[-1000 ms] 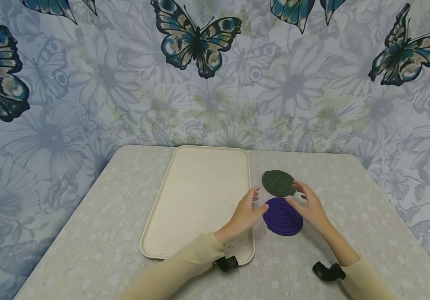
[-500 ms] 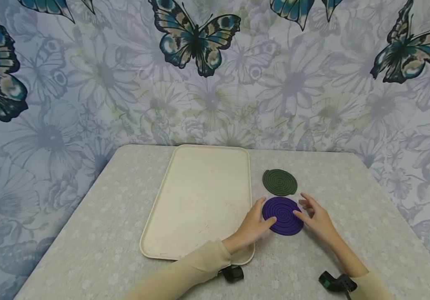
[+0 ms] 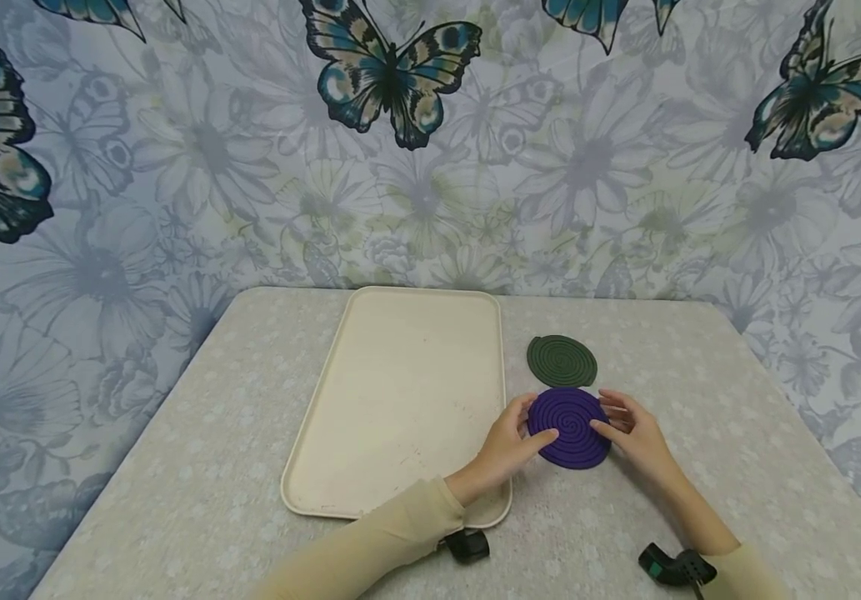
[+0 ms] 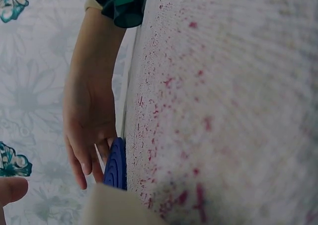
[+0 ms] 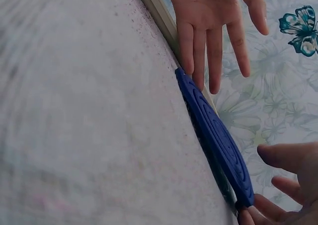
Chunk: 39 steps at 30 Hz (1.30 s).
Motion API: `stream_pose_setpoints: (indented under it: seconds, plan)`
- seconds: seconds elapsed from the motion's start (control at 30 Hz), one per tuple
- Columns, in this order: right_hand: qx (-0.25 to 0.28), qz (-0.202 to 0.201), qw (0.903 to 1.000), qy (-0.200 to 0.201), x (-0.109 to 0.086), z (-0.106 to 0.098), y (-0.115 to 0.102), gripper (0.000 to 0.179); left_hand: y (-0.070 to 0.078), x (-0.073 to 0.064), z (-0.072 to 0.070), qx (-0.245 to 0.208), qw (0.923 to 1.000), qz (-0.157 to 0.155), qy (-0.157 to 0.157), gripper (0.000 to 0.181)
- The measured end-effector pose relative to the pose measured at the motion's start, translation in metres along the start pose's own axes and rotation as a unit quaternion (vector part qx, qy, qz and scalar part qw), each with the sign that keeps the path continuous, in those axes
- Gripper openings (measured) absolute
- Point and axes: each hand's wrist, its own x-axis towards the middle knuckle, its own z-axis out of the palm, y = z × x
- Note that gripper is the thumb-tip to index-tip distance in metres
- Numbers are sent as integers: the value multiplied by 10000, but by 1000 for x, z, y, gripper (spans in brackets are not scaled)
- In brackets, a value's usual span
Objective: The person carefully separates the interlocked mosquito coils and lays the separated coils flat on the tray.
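A flat purple spiral disc (image 3: 571, 450), ringed with coiled ridges, is between both hands to the right of the tray, tilted and slightly raised in the right wrist view. My left hand (image 3: 507, 443) holds its left edge, fingers at the rim and thumb over the top. On the opposite edge, my right hand (image 3: 638, 437) holds it with fingertips curled at the rim (image 5: 246, 202) and thumb above. Directly behind lies a similar green spiral disc (image 3: 561, 360), its near edge meeting the purple one in the head view. Fingertips beneath the purple disc are partly hidden.
A large cream tray (image 3: 400, 367) lies left of the discs, its right edge under the left forearm. Reddish specks mark the pale patterned table (image 3: 700, 392). Butterfly-print wall covering (image 3: 430, 208) stands behind the table. Each wrist carries a small black camera.
Both hands have come down from above the discs to the purple disc's sides. The purple disc has since risen slightly and shifted toward the green one, which stays put.
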Motion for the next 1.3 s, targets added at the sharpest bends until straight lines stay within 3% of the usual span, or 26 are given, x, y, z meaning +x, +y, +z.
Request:
stream_pose_setpoints:
  seconds: [0.13, 0.3, 0.5, 0.67, 0.77, 0.93, 1.03, 1.3]
  plan:
    - [808, 215, 9964, -130, 0, -2, -3, 55, 1, 1, -1, 18, 9999, 55, 97, 59]
    - [1619, 301, 9863, 51, 2, 0, -6, 49, 1, 3, -3, 60, 9994, 142, 315, 56]
    - [2507, 626, 9660, 81, 7, 1, -16, 42, 2, 7, -7, -356, 9971, 117, 669, 51]
    - [2874, 896, 9535, 121, 12, -1, -27, 41, 1, 10, -10, -353, 9937, 55, 1064, 46]
    - [3315, 877, 9392, 144, 16, 0, -36, 40, 3, 12, -15, -396, 9918, -40, 1211, 46]
    - [3954, 666, 9159, 166, 28, 2, -53, 40, 14, 22, -33, -1039, 9857, -165, 1317, 46]
    - [4090, 616, 9103, 164, 37, 4, -66, 39, 26, 28, -48, -1358, 9812, -83, 1368, 47]
    - [4536, 450, 8901, -19, 61, 17, -109, 40, 59, 34, -97, -1680, 9729, 244, 1573, 44]
